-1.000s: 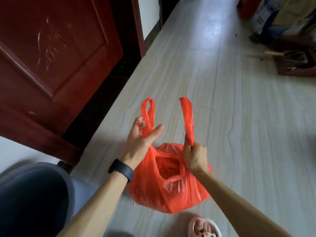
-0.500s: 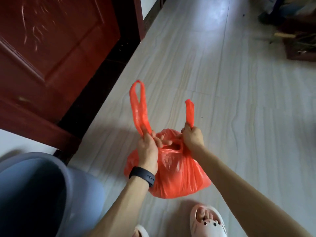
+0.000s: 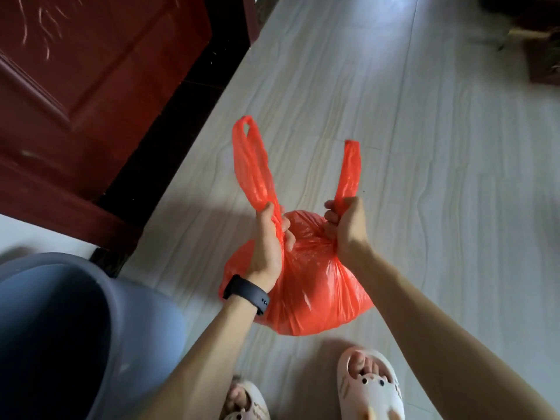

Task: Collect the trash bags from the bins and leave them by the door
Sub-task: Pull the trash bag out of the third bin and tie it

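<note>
A full red plastic trash bag (image 3: 306,292) rests on the pale floor just in front of my feet. My left hand (image 3: 268,244), with a black band on the wrist, grips the bag's left handle at its base. The bag's right handle is clenched in my right hand (image 3: 345,225). Both handle loops stick up above my fists, and the bag's mouth is pulled tight between them. A grey-blue bin (image 3: 54,338) stands at the lower left, its inside dark.
A dark red wooden door (image 3: 91,71) fills the upper left, with a black threshold strip (image 3: 169,137) beside it. My feet in pale slippers (image 3: 369,386) are at the bottom edge. Dark clutter (image 3: 542,56) lies at the far upper right.
My hands came together over the bag's open mouth, then pulled apart with the handles, cinching the mouth tight. The view tilted down, bringing my feet in.
</note>
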